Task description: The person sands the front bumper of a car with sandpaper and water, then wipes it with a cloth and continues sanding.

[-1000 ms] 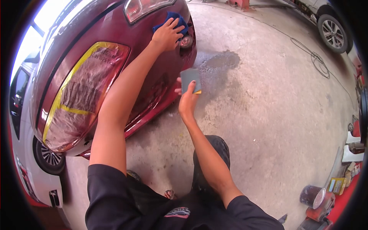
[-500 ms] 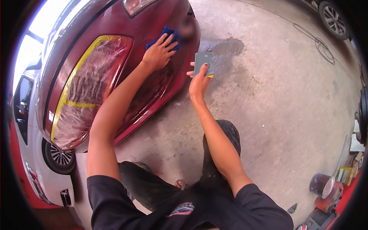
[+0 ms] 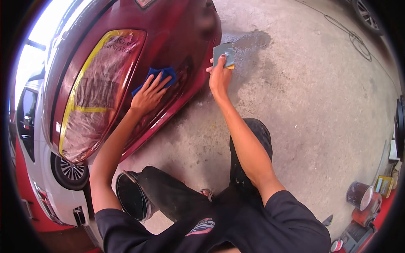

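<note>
Fingers spread, my left hand [image 3: 147,98] presses a blue cloth [image 3: 162,78] flat against the dark red car panel [image 3: 168,29]. The cloth lies just right of a light [image 3: 95,90] covered with clear film and yellow tape, with handwriting on it. Off the car's edge, over the floor, my right hand [image 3: 220,75] grips a grey sheet [image 3: 222,54] with the thumb on top. A bit of yellow shows at the sheet's lower corner.
A black bucket [image 3: 131,196] stands by my left leg. A white car [image 3: 42,181] is at the left. At the lower right are a paint-stained pot [image 3: 358,195] and a yellow box [image 3: 383,185]. A cable [image 3: 358,44] lies on the floor at the upper right.
My left hand and the blue cloth have slid down and left across the red panel. My right hand has shifted slightly up with the grey sheet. The black bucket has come into view.
</note>
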{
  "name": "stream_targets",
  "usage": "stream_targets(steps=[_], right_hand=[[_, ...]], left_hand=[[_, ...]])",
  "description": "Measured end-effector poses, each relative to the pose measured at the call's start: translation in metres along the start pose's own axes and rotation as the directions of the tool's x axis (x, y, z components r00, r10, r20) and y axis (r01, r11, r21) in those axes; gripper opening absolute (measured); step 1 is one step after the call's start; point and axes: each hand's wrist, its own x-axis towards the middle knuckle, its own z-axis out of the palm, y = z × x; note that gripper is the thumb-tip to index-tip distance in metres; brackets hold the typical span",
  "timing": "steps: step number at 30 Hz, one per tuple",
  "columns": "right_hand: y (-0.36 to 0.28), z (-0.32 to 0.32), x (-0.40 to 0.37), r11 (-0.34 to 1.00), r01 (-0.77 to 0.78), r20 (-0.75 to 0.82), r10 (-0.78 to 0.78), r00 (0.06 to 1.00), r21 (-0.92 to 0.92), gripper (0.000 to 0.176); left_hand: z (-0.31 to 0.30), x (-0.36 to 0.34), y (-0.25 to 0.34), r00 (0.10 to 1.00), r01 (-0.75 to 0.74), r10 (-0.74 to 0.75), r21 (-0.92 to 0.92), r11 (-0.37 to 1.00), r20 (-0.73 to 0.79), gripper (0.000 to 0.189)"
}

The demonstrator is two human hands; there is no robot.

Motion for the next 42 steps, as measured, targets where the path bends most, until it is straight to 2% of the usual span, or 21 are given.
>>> stream_targets(steps=[5, 9, 11, 13, 14, 17, 20, 21, 22, 23, 25, 27, 29, 32, 33, 34, 35, 37, 40, 41, 42], right_hand=[[0.014, 0.002, 0.003, 0.983, 0.047, 0.063, -0.037, 0.997, -0.176, 0.040], [0.020, 0.004, 0.003, 0.917, 0.090, 0.130, -0.042, 0.991, -0.389, 0.042], [0.019, 0.008, -0.003, 0.907, 0.093, 0.158, -0.030, 0.987, -0.410, 0.044], [0.030, 0.013, -0.002, 0.909, 0.102, 0.189, -0.026, 0.982, -0.404, 0.046], [0.037, 0.016, -0.001, 0.897, 0.151, 0.197, -0.074, 0.978, -0.414, 0.046], [0.057, 0.026, -0.010, 0.879, 0.258, 0.216, -0.183, 0.959, -0.401, 0.043], [0.061, 0.047, -0.018, 0.878, 0.349, 0.143, -0.318, 0.937, -0.329, 0.038], [0.061, 0.056, -0.019, 0.848, 0.411, 0.112, -0.397, 0.911, -0.336, 0.039], [0.063, 0.065, -0.018, 0.811, 0.471, 0.082, -0.474, 0.877, -0.348, 0.039], [0.058, 0.077, -0.018, 0.827, 0.452, 0.058, -0.461, 0.886, -0.334, 0.038], [0.057, 0.106, -0.016, 0.799, 0.545, 0.011, -0.561, 0.828, -0.256, 0.046], [0.064, 0.140, -0.045, 0.718, 0.638, 0.171, -0.617, 0.768, -0.278, 0.062], [0.080, 0.163, -0.102, 0.787, 0.577, 0.259, -0.523, 0.812, -0.220, 0.076], [0.085, 0.157, -0.094, 0.736, 0.621, 0.355, -0.523, 0.775, -0.272, 0.079], [0.081, 0.152, -0.067, 0.721, 0.628, 0.324, -0.543, 0.775, -0.293, 0.076], [0.062, 0.151, -0.028, 0.752, 0.552, 0.215, -0.509, 0.834, -0.359, 0.073], [0.053, 0.150, 0.021, 0.874, 0.378, 0.114, -0.360, 0.926, -0.305, 0.069], [0.054, 0.150, 0.064, 0.852, 0.351, 0.135, -0.324, 0.936, -0.387, 0.068], [0.082, 0.150, -0.036, 0.823, 0.475, 0.199, -0.432, 0.880, -0.311, 0.077], [0.098, 0.150, -0.052, 0.825, 0.471, 0.288, -0.390, 0.875, -0.313, 0.079], [0.095, 0.147, -0.044, 0.792, 0.509, 0.280, -0.432, 0.857, -0.336, 0.078]], left_hand=[[-0.007, -0.048, -0.001, 0.996, 0.084, -0.083, -0.050, 0.995, 0.014, 0.049], [-0.016, -0.079, -0.038, 0.969, 0.110, -0.103, 0.020, 0.994, -0.225, 0.040], [-0.067, -0.065, -0.070, 0.882, 0.289, -0.303, -0.093, 0.953, -0.361, 0.028], [-0.102, -0.068, -0.135, 0.806, 0.307, -0.211, 0.087, 0.948, -0.553, 0.022], [-0.146, -0.055, -0.160, 0.710, 0.349, -0.183, 0.114, 0.930, -0.680, 0.022], [-0.167, -0.097, -0.276, 0.766, 0.542, -0.429, 0.121, 0.832, -0.478, 0.039], [-0.115, -0.130, -0.342, 0.542, 0.834, -0.828, -0.027, 0.551, -0.143, 0.035], [-0.070, -0.157, -0.367, 0.580, 0.763, -0.781, -0.182, 0.620, -0.231, 0.036], [-0.070, -0.149, -0.350, 0.520, 0.800, -0.805, -0.168, 0.576, -0.286, 0.037], [-0.073, -0.142, -0.331, 0.455, 0.834, -0.823, -0.159, 0.528, -0.340, 0.037], [-0.070, -0.142, -0.330, 0.416, 0.855, -0.830, -0.151, 0.496, -0.372, 0.038], [-0.067, -0.141, -0.330, 0.398, 0.858, -0.835, -0.167, 0.485, -0.379, 0.039], [-0.069, -0.143, -0.326, 0.391, 0.852, -0.849, -0.210, 0.480, -0.356, 0.039], [-0.065, -0.151, -0.331, 0.410, 0.824, -0.830, -0.237, 0.515, -0.379, 0.038], [-0.064, -0.152, -0.334, 0.407, 0.822, -0.836, -0.252, 0.511, -0.368, 0.038], [-0.064, -0.152, -0.334, 0.416, 0.827, -0.829, -0.223, 0.516, -0.375, 0.038], [-0.063, -0.147, -0.334, 0.406, 0.839, -0.836, -0.212, 0.501, -0.369, 0.038], [-0.067, -0.147, -0.335, 0.393, 0.866, -0.850, -0.170, 0.470, -0.351, 0.038], [-0.067, -0.144, -0.333, 0.370, 0.896, -0.852, -0.102, 0.433, -0.369, 0.038], [-0.065, -0.147, -0.332, 0.389, 0.882, -0.842, -0.114, 0.458, -0.373, 0.038], [-0.063, -0.154, -0.335, 0.408, 0.867, -0.831, -0.125, 0.482, -0.378, 0.038]])
